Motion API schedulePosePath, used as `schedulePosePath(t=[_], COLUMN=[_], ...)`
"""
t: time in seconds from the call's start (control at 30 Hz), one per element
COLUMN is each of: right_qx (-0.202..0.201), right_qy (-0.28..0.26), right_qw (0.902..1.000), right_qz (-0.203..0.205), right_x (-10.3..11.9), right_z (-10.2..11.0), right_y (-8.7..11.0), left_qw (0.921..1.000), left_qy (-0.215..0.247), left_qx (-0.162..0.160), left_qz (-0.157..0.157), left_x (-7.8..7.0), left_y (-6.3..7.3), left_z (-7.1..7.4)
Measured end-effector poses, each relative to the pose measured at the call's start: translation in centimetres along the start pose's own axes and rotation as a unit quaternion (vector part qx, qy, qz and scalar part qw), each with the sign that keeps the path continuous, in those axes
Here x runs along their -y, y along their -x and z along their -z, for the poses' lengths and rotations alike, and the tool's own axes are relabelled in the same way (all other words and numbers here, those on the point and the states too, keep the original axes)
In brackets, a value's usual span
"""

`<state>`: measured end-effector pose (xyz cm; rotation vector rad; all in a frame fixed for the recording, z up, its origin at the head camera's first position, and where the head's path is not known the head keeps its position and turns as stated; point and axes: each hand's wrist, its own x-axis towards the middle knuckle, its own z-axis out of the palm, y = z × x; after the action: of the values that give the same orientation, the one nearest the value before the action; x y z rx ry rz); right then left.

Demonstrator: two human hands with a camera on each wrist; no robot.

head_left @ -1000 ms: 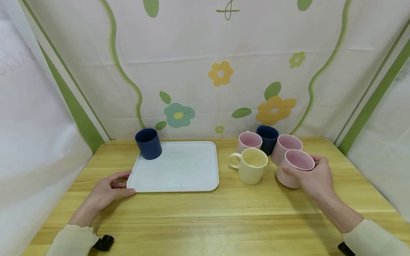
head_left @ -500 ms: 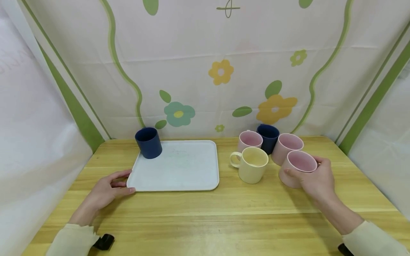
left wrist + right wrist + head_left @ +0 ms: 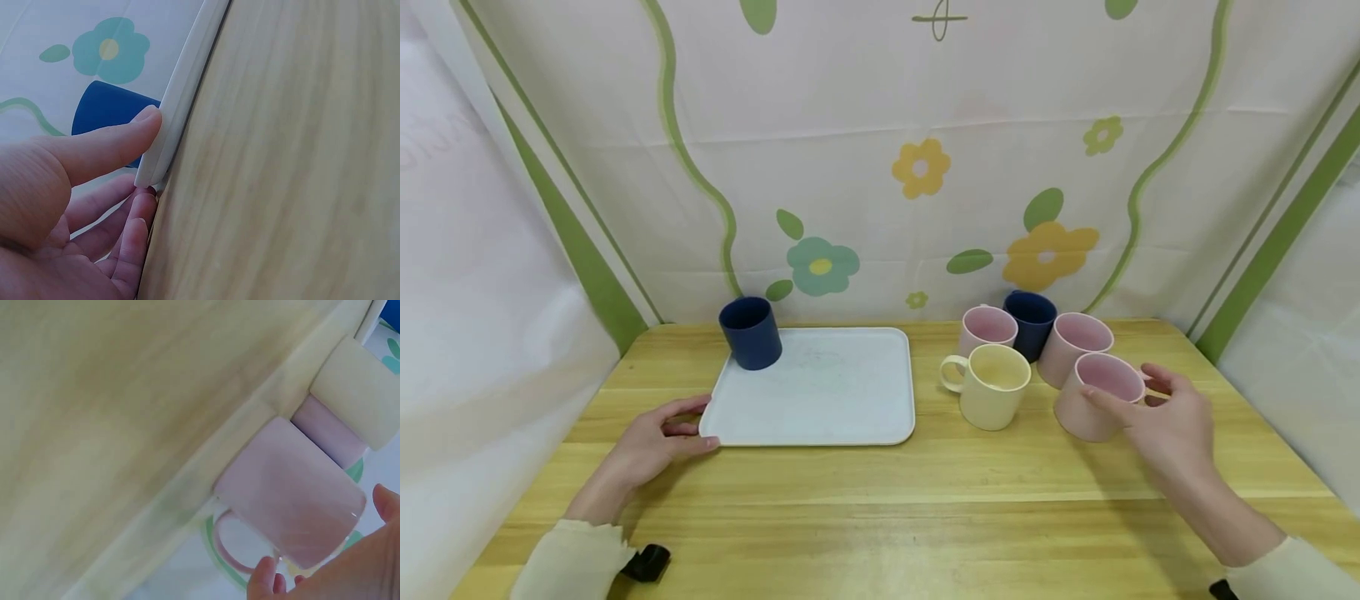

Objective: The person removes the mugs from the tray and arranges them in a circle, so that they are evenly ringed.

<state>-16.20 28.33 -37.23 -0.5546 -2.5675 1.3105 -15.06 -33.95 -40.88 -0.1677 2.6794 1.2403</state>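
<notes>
My left hand (image 3: 647,446) holds the near left corner of a white rectangular tray (image 3: 820,408). In the left wrist view its thumb lies on the tray's rim (image 3: 172,125), with the fingers bent at the corner below. A dark blue mug (image 3: 752,337) stands on the tray's far left corner. On the right, a pink mug (image 3: 1082,410) stands upright on the table. My right hand (image 3: 1176,429) is beside it, fingers loosely spread. In the right wrist view the thumb is off the mug's wall and the fingertips (image 3: 262,575) are by its handle (image 3: 225,550).
Close to that mug stand a cream mug (image 3: 992,400), two more pink mugs (image 3: 985,325) (image 3: 1060,354) and a second dark blue mug (image 3: 1032,325). The wooden table (image 3: 880,525) ends at a white floral curtain (image 3: 850,167) behind, with cloth at both sides.
The right hand shifted the front pink mug slightly right, then loosened and drew back to the right from it. The left hand and tray stayed in place.
</notes>
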Motion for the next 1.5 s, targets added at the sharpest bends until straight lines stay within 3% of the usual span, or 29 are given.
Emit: schedulePosePath(t=[0.17, 0.3, 0.67, 0.83, 1.03, 1.37, 1.5], right_qx=[-0.011, -0.003, 0.074, 0.129, 0.194, 0.242, 0.255], right_qy=[0.0, -0.01, -0.066, -0.087, -0.129, -0.153, -0.146], right_qw=[0.9999, 0.9988, 0.9818, 0.9684, 0.9542, 0.9254, 0.9219], right_qz=[0.01, 0.048, 0.162, 0.195, 0.188, 0.249, 0.252], right_x=[1.0, 1.8, 6.7, 9.4, 12.6, 16.5, 17.7], right_z=[0.5, 0.5, -0.8, -2.9, -6.2, -12.3, -14.5], right_y=[0.1, 0.2, 0.0, 0.1, 1.1, 2.0, 2.5], left_qw=[1.0, 1.0, 0.9999, 0.9999, 0.9999, 1.0, 1.0], left_qy=[0.003, 0.005, 0.006, 0.013, 0.015, 0.004, 0.003], left_qx=[-0.002, -0.002, -0.003, -0.001, -0.001, -0.006, -0.006], left_qz=[0.0, -0.005, -0.013, -0.01, -0.002, -0.005, -0.006], left_x=[-0.1, -0.2, -0.2, -0.1, -0.1, 0.0, 0.1], left_y=[0.0, -0.1, -0.3, -0.2, -0.1, 0.1, 0.1], left_z=[0.0, 0.0, -0.3, -0.5, -0.3, -0.1, -0.1])
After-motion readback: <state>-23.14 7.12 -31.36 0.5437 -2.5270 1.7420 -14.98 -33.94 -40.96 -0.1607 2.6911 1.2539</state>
